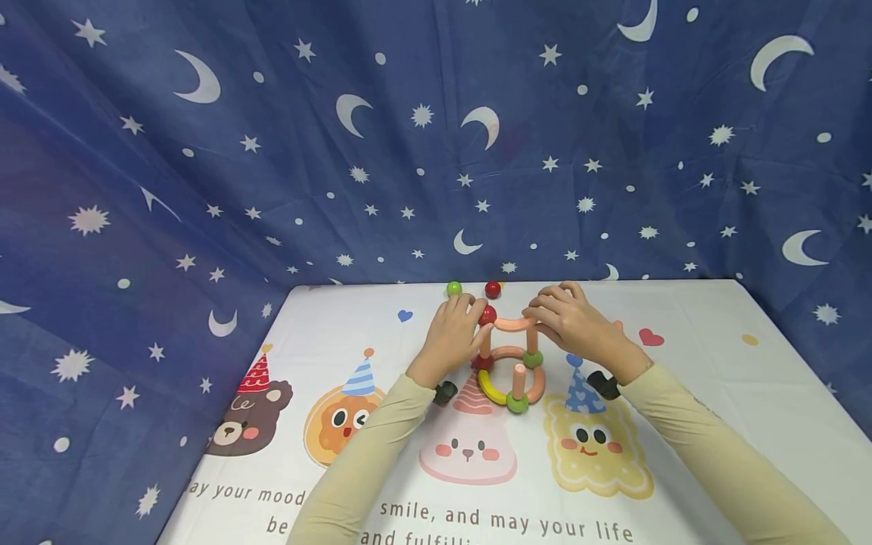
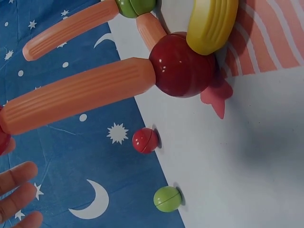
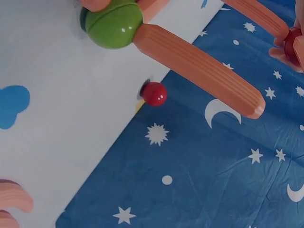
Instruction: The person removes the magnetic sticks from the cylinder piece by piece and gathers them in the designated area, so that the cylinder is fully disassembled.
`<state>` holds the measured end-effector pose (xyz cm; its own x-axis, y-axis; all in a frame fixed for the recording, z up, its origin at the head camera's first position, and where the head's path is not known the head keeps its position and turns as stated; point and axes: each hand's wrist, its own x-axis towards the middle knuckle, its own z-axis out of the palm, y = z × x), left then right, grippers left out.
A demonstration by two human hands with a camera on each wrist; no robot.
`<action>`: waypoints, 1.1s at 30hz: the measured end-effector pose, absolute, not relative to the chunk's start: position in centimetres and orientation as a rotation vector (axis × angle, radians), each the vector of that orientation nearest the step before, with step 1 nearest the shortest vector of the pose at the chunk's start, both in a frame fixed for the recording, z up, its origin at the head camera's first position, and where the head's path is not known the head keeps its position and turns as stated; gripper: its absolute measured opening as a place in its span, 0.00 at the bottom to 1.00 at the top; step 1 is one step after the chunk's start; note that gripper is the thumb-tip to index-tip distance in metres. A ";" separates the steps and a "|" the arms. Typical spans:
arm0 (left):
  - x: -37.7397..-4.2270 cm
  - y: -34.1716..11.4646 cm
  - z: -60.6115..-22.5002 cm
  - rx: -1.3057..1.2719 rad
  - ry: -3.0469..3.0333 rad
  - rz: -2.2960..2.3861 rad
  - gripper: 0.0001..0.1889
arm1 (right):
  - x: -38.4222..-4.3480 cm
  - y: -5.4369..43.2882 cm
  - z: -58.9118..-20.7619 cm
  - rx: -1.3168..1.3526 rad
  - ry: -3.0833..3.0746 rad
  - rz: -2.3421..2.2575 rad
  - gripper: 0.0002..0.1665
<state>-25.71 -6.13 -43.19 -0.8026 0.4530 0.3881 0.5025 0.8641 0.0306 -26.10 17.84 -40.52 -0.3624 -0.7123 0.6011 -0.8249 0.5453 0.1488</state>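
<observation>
A toy frame of rods and balls stands on the table. Its base ring joins a yellow curved rod (image 1: 490, 389), peach curved rods (image 1: 507, 351), a dark red ball (image 2: 183, 66) and green balls (image 1: 517, 403). Peach posts (image 1: 519, 382) rise from these balls. My left hand (image 1: 450, 333) holds a red ball (image 1: 487, 315) atop the left post (image 2: 80, 95), thumb beside the post top. From that ball a peach curved rod (image 1: 512, 325) runs right. My right hand (image 1: 579, 322) grips its far end, above the right post (image 3: 199, 69); the fingers hide the exact contact.
Behind the frame lie a loose green ball (image 1: 454, 288) and a loose red ball (image 1: 493, 290) near the table's back edge. Peach curved pieces (image 3: 14, 197) lie to the right, mostly behind my right hand. A blue star-and-moon curtain (image 1: 422, 189) hangs behind the printed white tablecloth (image 1: 708, 341).
</observation>
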 end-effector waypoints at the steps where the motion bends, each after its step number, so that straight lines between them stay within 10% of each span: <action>1: -25.7 -6.1 -43.2 -0.708 -2.667 -0.184 0.22 | -26.1 17.9 -40.6 1.236 -2.155 0.241 0.18; 19: -25.9 -6.1 -43.5 -0.688 -2.651 -0.188 0.22 | -25.5 18.4 -42.5 1.237 -2.088 0.301 0.24; 25: -25.8 -6.1 -43.6 -0.684 -2.646 -0.184 0.22 | -25.5 19.0 -42.5 1.223 -2.038 0.332 0.11; 33: -25.6 -6.0 -43.5 -0.690 -2.645 -0.210 0.22 | -25.5 20.7 -42.4 1.183 -2.013 0.349 0.25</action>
<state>-25.60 -6.03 -43.47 -0.7994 0.4367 0.4125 0.4963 0.8670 0.0440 -25.49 20.67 -42.43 -0.2810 -0.6264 0.7271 -0.8348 0.5333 0.1368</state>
